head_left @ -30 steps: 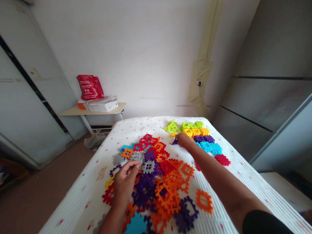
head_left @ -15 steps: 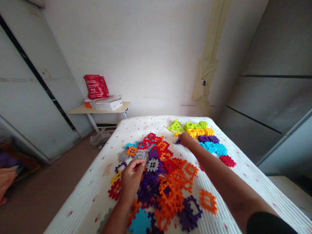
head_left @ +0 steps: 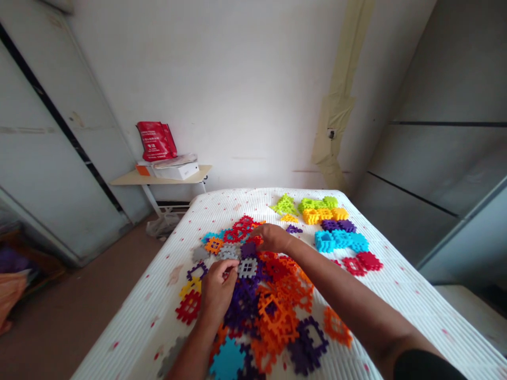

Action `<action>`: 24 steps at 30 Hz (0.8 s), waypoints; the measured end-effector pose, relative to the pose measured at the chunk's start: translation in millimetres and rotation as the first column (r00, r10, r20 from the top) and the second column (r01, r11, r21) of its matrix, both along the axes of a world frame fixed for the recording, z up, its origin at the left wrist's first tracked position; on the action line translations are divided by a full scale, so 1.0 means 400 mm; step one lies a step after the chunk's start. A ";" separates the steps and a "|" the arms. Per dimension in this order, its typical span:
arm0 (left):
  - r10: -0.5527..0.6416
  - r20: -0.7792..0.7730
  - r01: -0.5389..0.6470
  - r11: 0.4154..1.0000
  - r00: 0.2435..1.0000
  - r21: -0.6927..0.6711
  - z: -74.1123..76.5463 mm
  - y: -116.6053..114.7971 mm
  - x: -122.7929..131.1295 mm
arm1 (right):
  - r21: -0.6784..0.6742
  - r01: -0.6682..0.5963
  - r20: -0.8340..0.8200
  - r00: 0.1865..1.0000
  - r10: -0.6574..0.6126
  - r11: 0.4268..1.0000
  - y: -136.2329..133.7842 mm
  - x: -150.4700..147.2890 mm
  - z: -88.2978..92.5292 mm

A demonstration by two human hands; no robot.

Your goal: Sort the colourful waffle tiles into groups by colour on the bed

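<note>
My left hand (head_left: pixel 218 284) hovers over the left side of a loose pile of notched plastic building tiles, thumb and fingers pinched together. Its fingertips are at the left edge of a grey window-shaped tile (head_left: pixel 247 268); whether anything is between them is hidden. Further back, my right hand (head_left: pixel 274 238) reaches over the pile with bent fingers apart. It is close above a purple tile (head_left: pixel 249 249) and some red tiles (head_left: pixel 242 228). I see nothing held in it. Orange tiles (head_left: pixel 277 311) and dark purple tiles (head_left: pixel 241 303) fill the pile's near part.
Colour-sorted rows stand at the right: green tiles (head_left: pixel 317 203), yellow tiles (head_left: pixel 325 214), purple tiles (head_left: pixel 338 226), blue tiles (head_left: pixel 341 240) and red tiles (head_left: pixel 363 263). The padded white surface (head_left: pixel 146 295) ends before the wall. A small side table (head_left: pixel 127 178) holds boxes and a red bag (head_left: pixel 156 141).
My right hand has moved left and nearer, from the small purple tile beside the sorted rows to above the pile. That purple tile now lies uncovered. My left hand has barely shifted.
</note>
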State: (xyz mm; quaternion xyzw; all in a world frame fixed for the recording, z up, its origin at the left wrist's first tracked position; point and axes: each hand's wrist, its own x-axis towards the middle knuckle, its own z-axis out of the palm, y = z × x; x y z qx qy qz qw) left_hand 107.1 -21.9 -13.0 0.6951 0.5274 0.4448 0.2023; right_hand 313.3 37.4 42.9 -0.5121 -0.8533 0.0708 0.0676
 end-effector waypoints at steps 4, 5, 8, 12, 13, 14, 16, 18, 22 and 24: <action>0.009 -0.012 -0.009 1.000 1.000 -0.001 0.000 0.005 -0.005 | -0.058 -0.091 0.101 0.990 0.096 0.994 0.017 -0.043 -0.014; 0.011 -0.012 -0.011 1.000 1.000 -0.003 -0.001 0.006 -0.006 | -0.075 -0.100 0.121 0.987 0.109 0.992 0.021 -0.049 -0.016; 0.007 -0.025 -0.008 1.000 1.000 -0.014 -0.001 0.009 -0.009 | -0.119 -0.099 0.153 0.981 0.117 0.988 0.031 -0.061 -0.018; 0.009 -0.041 -0.011 0.999 0.999 -0.042 0.003 0.010 -0.012 | -0.102 -0.084 0.108 0.990 0.095 0.991 0.033 -0.066 -0.011; 0.014 -0.034 -0.015 0.999 0.999 -0.046 0.005 0.010 -0.013 | -0.077 -0.078 0.067 0.994 0.083 0.994 0.030 -0.062 -0.007; 0.018 -0.028 -0.019 0.999 0.999 -0.047 0.007 0.009 -0.014 | -0.045 -0.064 0.015 0.998 0.065 0.997 0.024 -0.054 -0.001; 0.032 -0.021 -0.033 0.999 0.999 -0.042 0.011 0.009 -0.015 | 0.028 0.007 -0.105 0.994 -0.004 1.000 0.006 -0.021 0.015; 0.044 -0.019 -0.045 0.998 0.999 -0.038 0.014 0.008 -0.017 | 0.087 0.137 -0.216 0.970 -0.115 0.987 -0.019 0.035 0.035; 0.039 -0.001 -0.039 0.998 0.999 -0.054 0.017 0.006 -0.015 | 0.167 0.526 -0.322 0.829 -0.458 0.834 -0.081 0.206 0.066; 0.040 0.008 -0.039 0.997 0.999 -0.068 0.021 0.005 -0.012 | 0.189 0.729 -0.288 0.681 -0.673 0.657 -0.113 0.304 0.070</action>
